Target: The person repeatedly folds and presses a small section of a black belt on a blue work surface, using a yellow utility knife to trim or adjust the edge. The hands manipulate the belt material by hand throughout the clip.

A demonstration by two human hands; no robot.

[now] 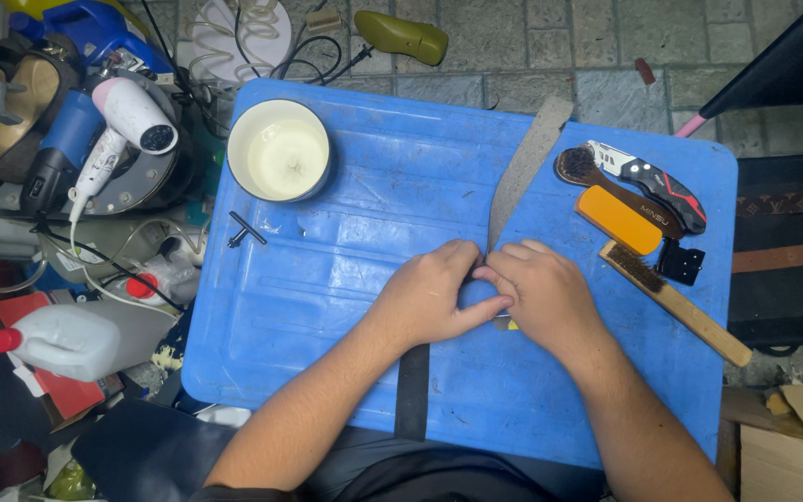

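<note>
Head view: both hands, left hand (429, 297) and right hand (543, 293), press the strap (524, 163).

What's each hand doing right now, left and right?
Left hand: closed, pinching the grey strap on the blue board.
Right hand: closed, pressing the same strap.

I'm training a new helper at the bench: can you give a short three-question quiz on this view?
1. True or false: both hands press on the strap.
2. What lies right of the strap: A) tub, B) brushes, C) hairdryer?
3. Fill in: the strap lies across a blue ___.

Key: 1 true; 2 B; 3 board.
</note>
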